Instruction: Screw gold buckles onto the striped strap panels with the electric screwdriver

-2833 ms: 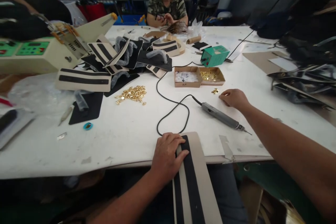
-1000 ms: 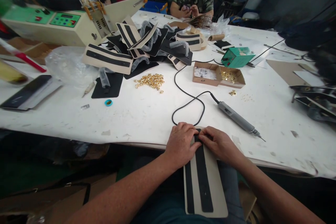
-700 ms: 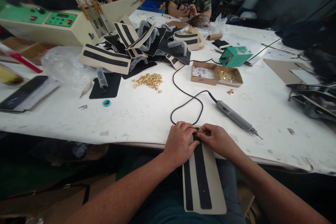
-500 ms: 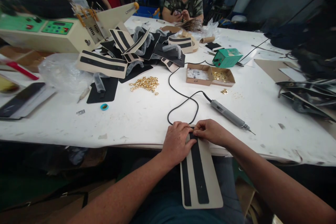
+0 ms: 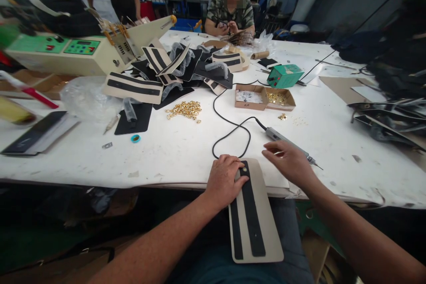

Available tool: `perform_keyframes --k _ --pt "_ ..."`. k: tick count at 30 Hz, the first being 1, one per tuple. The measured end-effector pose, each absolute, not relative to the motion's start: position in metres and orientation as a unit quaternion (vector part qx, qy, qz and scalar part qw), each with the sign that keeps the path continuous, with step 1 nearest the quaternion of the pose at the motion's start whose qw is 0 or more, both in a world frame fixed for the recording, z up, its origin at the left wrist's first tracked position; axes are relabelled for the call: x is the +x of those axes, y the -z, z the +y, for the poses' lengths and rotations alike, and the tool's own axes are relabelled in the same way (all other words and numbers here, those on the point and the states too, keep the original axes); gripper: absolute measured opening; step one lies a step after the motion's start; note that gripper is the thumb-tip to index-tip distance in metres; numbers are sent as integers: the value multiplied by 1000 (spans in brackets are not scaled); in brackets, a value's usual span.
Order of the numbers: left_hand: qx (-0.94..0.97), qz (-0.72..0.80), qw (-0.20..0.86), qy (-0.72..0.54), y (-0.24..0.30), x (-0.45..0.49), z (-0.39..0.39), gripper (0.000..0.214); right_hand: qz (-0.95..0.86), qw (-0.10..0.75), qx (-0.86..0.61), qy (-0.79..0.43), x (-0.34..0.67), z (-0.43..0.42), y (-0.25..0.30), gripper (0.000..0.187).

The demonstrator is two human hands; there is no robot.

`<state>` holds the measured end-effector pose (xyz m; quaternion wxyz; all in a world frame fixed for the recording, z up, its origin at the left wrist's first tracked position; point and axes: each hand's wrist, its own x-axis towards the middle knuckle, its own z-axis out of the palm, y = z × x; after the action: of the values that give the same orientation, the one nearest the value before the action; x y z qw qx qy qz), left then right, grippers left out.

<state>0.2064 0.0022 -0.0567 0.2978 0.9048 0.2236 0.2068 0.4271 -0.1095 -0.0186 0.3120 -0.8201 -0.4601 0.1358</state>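
Here, the left hand (image 5: 223,182) lies over the far end of a long beige panel with rounded corners and two black strips (image 5: 265,213), thumb and fingertips holding it down. The right hand (image 5: 289,159) hovers to its right, thumb and fingers slightly parted, with nothing visible between them. A small round gold-coloured metal fitting (image 5: 244,169) sits at the far end of the right-hand strip, just beside the left fingertips. The panel's far end is on the white-covered bench (image 5: 179,155), its near end over the lap. The step in hand appears to be seating that fitting; how firmly it sits cannot be told. The next move would call for a steady left hand and careful aim from the right. Behind the right hand, partly hidden, lies a slim grey cylindrical powered tool (image 5: 273,135). Farther out are two joined brown cardboard trays (image 5: 251,104) and a green box-shaped unit (image 5: 285,75).
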Motion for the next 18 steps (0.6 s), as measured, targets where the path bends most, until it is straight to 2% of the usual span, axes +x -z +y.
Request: perform_keyframes --k 2,3,6,9,11,12,14,16,18 --pt "904 222 302 -204 56 206 2 30 -445 240 -863 16 454 -120 20 45" --pt "904 222 303 -203 56 206 2 29 -436 188 -879 53 467 -125 22 51" --pt "904 222 302 -208 57 205 2 30 -426 58 -903 25 500 -133 32 61" --pt "903 220 302 -211 57 204 2 31 -446 42 -893 -34 514 -133 38 48" --pt "904 219 303 -207 57 204 2 31 -431 104 -894 -66 514 -131 36 44" --pt "905 218 304 -203 56 204 2 31 -409 166 -892 -97 511 -128 33 43" --pt "906 217 306 -197 56 204 2 32 -346 347 -851 -190 500 -122 24 42" --pt "906 218 306 -197 56 205 2 32 -287 535 -746 -275 484 -112 12 39" --pt "905 220 305 -199 56 205 2 30 -252 653 -635 -326 462 -99 0 34"
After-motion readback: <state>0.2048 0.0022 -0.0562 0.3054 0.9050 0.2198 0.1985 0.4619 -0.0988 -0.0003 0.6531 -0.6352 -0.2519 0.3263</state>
